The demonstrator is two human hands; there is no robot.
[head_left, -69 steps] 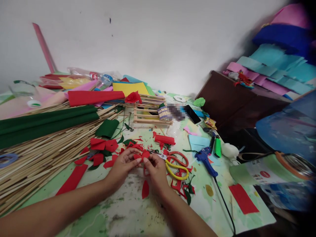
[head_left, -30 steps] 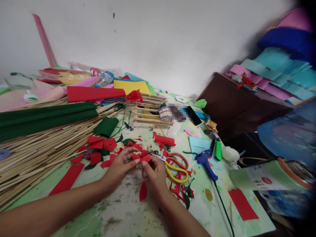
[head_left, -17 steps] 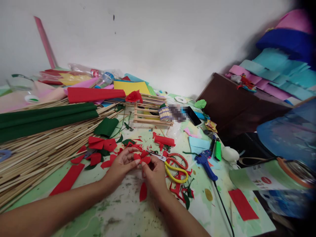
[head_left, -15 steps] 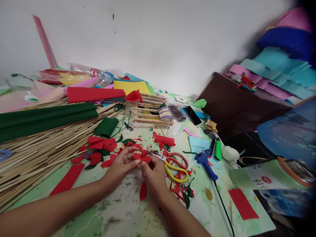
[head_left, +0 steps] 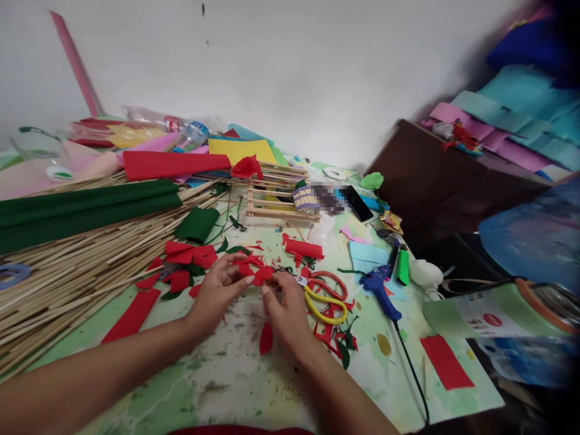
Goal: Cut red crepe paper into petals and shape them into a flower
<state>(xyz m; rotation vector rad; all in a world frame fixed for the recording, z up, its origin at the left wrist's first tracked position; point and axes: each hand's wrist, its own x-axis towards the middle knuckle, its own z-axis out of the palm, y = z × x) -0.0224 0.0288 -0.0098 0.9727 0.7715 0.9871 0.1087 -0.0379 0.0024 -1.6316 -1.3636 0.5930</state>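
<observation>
Between my two hands, a small cut piece of red crepe paper point(head_left: 261, 276) is held above the table. My left hand point(head_left: 222, 284) pinches its left side between thumb and fingers. At its right side, my right hand point(head_left: 286, 302) grips it with thumb and forefinger. Scissors point(head_left: 327, 296) with one red and one yellow handle loop lie just right of my right hand, their blades partly hidden behind it. A loose red petal-shaped piece point(head_left: 266, 339) rests on the table below my hands. Red and green scraps point(head_left: 335, 338) are scattered beside the scissors.
Bamboo sticks point(head_left: 104, 266) and a green crepe roll point(head_left: 86, 211) cover the left side. A stick frame point(head_left: 281, 211) stands behind my hands. To the right are a blue glue gun point(head_left: 381, 293), a phone point(head_left: 359, 204) and a green tumbler point(head_left: 480, 314) lying sideways.
The view has shifted slightly, so the table things sit a little higher and further right. Both hands still hold the red paper, which has turned and shows more of its left part.
</observation>
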